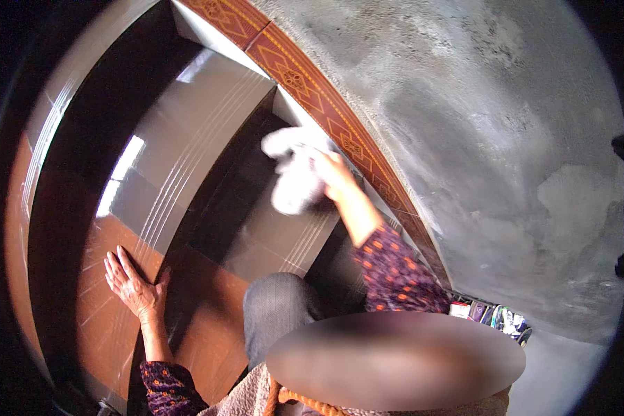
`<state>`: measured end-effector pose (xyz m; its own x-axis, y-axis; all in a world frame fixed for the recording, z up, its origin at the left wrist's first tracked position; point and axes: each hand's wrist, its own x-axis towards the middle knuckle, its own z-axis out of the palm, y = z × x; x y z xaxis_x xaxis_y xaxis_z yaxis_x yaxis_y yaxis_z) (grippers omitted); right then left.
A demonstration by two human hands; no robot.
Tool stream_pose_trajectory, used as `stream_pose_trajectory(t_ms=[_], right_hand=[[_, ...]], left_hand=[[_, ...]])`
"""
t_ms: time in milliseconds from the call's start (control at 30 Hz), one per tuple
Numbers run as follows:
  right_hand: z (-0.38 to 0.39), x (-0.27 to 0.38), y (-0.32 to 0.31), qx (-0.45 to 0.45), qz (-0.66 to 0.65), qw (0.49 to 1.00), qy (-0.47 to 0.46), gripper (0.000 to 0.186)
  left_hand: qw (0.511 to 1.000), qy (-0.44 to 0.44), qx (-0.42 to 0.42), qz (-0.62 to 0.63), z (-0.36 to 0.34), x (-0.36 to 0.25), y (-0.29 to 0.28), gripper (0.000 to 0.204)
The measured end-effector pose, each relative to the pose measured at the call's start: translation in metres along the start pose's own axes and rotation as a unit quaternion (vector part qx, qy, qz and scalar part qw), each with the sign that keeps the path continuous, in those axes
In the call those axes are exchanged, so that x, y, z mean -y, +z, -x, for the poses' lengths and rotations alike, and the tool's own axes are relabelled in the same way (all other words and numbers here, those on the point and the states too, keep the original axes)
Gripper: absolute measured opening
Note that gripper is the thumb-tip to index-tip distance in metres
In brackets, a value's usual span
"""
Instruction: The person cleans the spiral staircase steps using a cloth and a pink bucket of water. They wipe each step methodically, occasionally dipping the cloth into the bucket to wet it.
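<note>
My right hand (334,175) is shut on a white cloth (292,173) and presses it against a glossy brown stair step (270,222) near the patterned red tile border (326,114). Farther down, my left hand (133,284) lies flat with fingers spread on a lower brown step (104,326). Both forearms wear dark sleeves with an orange and purple pattern. My knee in grey fabric (277,312) rests between the two arms.
Glossy brown tiled steps (187,139) curve up to the left, with grooved lines near their edges. A rough grey cement wall (506,159) fills the right side. Several colourful items (492,315) lie at the wall's base at the lower right.
</note>
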<state>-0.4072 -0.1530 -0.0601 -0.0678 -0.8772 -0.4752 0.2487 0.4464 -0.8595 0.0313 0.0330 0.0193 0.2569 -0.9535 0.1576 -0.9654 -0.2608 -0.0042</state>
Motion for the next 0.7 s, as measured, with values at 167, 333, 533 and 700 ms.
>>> stream_pose_trajectory(t_ms=[167, 333, 533, 700], right_hand=[[-0.091, -0.005, 0.099, -0.095, -0.388, 0.917, 0.013, 0.029], [-0.038, -0.028, -0.004, -0.059, -0.488, 0.87, -0.044, 0.033], [0.074, -0.079, -0.179, -0.242, -0.468, 0.846, -0.082, 0.039], [0.164, -0.109, -0.243, -0.427, -0.162, 0.89, -0.018, 0.032]], left_hand=[[0.998, 0.048, -0.037, -0.017, 0.001, 0.006, 0.004, 0.116], [0.996, 0.063, -0.05, -0.025, -0.001, 0.008, 0.008, 0.114], [0.995, 0.077, -0.054, -0.035, -0.002, 0.012, 0.01, 0.113], [0.988, 0.111, -0.089, -0.064, -0.004, 0.017, 0.013, 0.107]])
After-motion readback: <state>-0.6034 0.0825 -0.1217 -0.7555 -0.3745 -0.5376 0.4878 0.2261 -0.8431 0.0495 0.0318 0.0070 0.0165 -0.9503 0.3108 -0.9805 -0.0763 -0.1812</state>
